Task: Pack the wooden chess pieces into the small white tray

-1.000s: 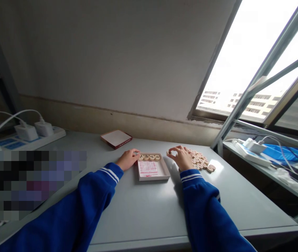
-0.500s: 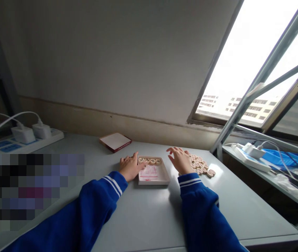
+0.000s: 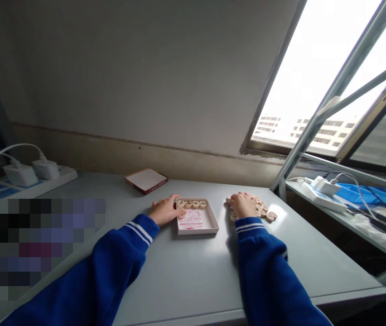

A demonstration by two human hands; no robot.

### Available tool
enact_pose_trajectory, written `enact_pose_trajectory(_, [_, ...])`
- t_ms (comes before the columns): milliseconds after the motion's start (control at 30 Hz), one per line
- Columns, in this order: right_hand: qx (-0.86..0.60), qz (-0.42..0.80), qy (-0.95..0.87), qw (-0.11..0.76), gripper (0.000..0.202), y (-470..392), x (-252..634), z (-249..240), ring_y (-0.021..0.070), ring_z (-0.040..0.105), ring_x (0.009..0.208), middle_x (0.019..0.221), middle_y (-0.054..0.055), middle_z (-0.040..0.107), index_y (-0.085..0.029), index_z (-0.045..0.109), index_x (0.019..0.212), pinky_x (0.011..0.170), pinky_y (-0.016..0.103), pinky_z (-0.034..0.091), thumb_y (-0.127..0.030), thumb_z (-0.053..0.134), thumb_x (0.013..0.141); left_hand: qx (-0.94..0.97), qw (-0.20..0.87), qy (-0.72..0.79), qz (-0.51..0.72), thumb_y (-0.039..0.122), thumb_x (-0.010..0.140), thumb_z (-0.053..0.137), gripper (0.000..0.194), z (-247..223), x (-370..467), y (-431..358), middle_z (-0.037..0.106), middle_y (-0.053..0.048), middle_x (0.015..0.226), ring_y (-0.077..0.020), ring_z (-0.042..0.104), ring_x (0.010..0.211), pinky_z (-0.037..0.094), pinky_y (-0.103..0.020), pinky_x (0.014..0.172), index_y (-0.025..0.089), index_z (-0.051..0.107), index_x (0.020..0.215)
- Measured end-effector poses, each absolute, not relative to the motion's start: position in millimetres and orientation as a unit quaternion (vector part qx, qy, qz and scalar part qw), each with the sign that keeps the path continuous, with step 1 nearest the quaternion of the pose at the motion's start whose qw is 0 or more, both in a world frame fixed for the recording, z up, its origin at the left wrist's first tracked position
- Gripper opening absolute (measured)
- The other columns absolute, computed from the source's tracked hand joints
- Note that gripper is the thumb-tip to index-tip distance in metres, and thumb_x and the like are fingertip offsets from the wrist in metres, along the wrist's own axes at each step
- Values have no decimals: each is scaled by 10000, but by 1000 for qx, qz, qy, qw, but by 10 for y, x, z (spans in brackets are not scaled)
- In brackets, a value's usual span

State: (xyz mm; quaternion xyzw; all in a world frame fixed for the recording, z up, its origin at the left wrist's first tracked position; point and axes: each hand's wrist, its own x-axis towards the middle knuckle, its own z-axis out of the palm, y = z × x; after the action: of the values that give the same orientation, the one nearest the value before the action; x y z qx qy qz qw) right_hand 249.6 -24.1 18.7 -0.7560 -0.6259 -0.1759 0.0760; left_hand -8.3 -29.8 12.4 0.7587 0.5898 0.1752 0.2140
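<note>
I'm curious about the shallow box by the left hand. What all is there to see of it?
The shallow box looks like pale cardboard, roughly square with low walls. It lies flat on the grey desk, open side up. Inside, four round, wooden-looking pieces with dark characters line the far wall; nearer lies a pale patch with reddish lines. The left hand is at its left side, thumb over the rim.

From far away, I see what looks like a dorm room: metal poles (image 3: 344, 79) and a window (image 3: 291, 86) right of the desk (image 3: 186, 276), white plugs (image 3: 21, 175) at its left.
</note>
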Motion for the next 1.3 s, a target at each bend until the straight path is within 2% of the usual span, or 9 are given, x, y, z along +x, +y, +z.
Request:
enact_pose_trajectory(133, [-723,-121,-668,129,203,-263,2378,253,221,518,923,940,58,620,-231,670,854,747,328,355,-354,524,786,759,189,597,178,452,740,435,515,102,-62,-307,624,-98,1057,-293,530,1023,330,-412,863,198,431,1188])
enact_pose_trajectory(333, [-549,-74,-816,164,188,-404,1918,314,154,534,835,861,11,624,-268,655,931,730,284,344,-321,523,808,753,139,613,195,404,786,386,450,62,1,-329,623,-127,1060,-291,539,1018,333,-418,874,168,448,1164])
enact_pose_trajectory(433, [-512,-86,-843,143,175,-451,1768,266,148,531,799,810,5,634,-276,655,924,709,291,317,-303,527,808,748,158,614,197,492,771,392,551,82,-2,-349,612,-149,1066,-296,534,1022,343,-411,880,154,410,1206])
enact_pose_trajectory(567, [-477,-52,-865,145,211,-436,1742,192,141,531,825,879,-3,648,-301,627,982,706,286,295,-346,557,788,742,193,612,194,573,680,486,683,123,-18,-400,580,-133,1111,-290,510,1059,375,-371,871,190,372,1234])
enact_pose_trajectory(700, [-484,-11,-857,177,191,-410,1769,162,132,558,784,853,-19,663,-285,628,933,710,284,281,-379,562,781,743,185,615,188,546,656,525,667,143,-22,-438,575,-106,1121,-278,497,1080,368,-366,899,210,384,1215])
enact_pose_trajectory(967, [-510,-8,-835,207,101,-406,1714,123,107,569,683,737,-24,649,-203,591,797,735,276,285,-288,614,747,749,186,609,186,521,657,540,642,149,-28,-435,587,-88,1099,-269,520,1038,398,-344,856,211,388,1199])
enact_pose_trajectory(1100, [-506,-6,-841,194,69,-404,1791,237,126,566,724,737,-16,650,-213,612,723,747,292,305,-279,607,743,745,191,611,187,483,663,544,619,154,-33,-434,590,-80,1088,-259,517,1044,391,-342,863,211,390,1198])
enact_pose_trajectory(1233, [-587,-12,-790,177,87,-429,2241,459,131,563,678,768,-17,655,-245,633,795,663,278,365,-293,581,743,749,207,604,177,502,654,544,621,169,-52,-432,589,-76,1088,-259,523,1034,403,-332,841,224,395,1189])
enact_pose_trajectory(1300, [-639,-6,-760,124,175,-445,2522,518,149,571,655,750,-12,657,-257,647,804,609,276,390,-318,667,641,750,203,606,173,521,647,543,631,167,-59,-424,584,-80,1097,-263,522,1036,402,-335,842,225,396,1185])
